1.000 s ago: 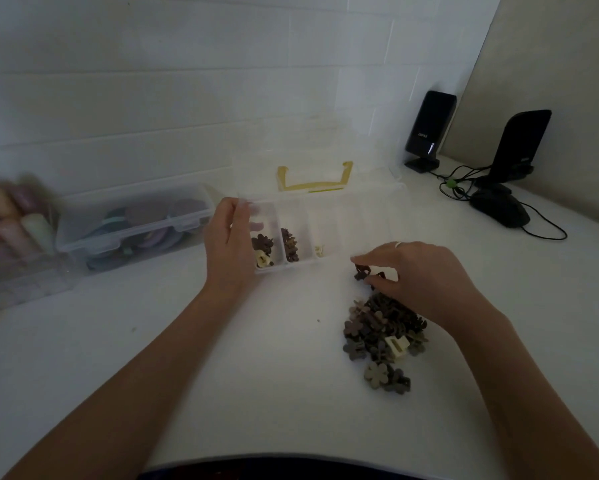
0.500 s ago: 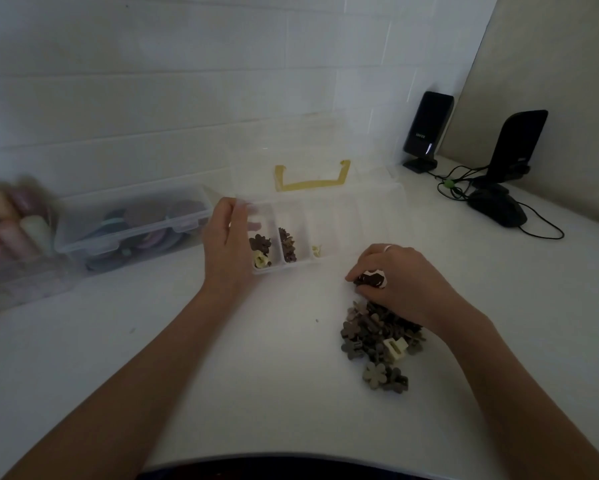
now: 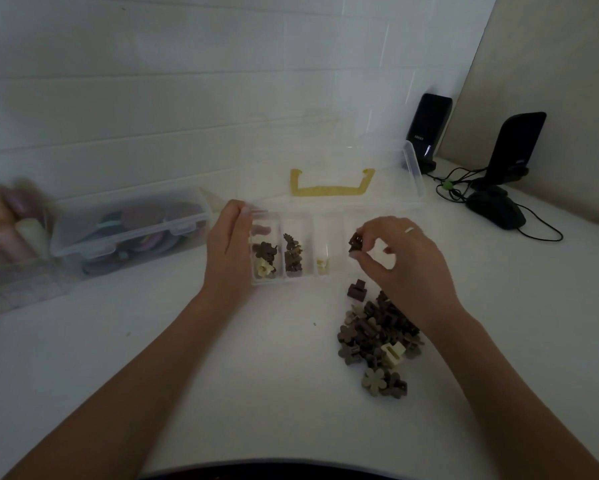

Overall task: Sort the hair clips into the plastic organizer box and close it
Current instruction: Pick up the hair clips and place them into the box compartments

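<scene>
A clear plastic organizer box [image 3: 329, 278] with a yellow handle [image 3: 331, 188] lies open on the white table, its lid tilted back. Its left compartments hold brown and cream hair clips. My left hand [image 3: 227, 251] grips the box's left end. My right hand [image 3: 407, 261] pinches a dark brown hair clip [image 3: 355, 242] above the box's right part. A pile of brown, beige and cream hair clips [image 3: 377, 337] lies in front of the box, under my right wrist. One brown clip [image 3: 357, 291] sits apart at the pile's far edge.
A closed clear container [image 3: 128, 230] with coloured items stands at the left, next to a blurred rack of pastel pieces [image 3: 4, 220]. Two black speakers [image 3: 429, 129] [image 3: 518, 147], a mouse [image 3: 495, 211] and cables sit at the back right.
My right hand took a dark clip from the pile, lifted it and moved toward the box. A brown clip now lies apart from the pile. My left hand kept its hold.
</scene>
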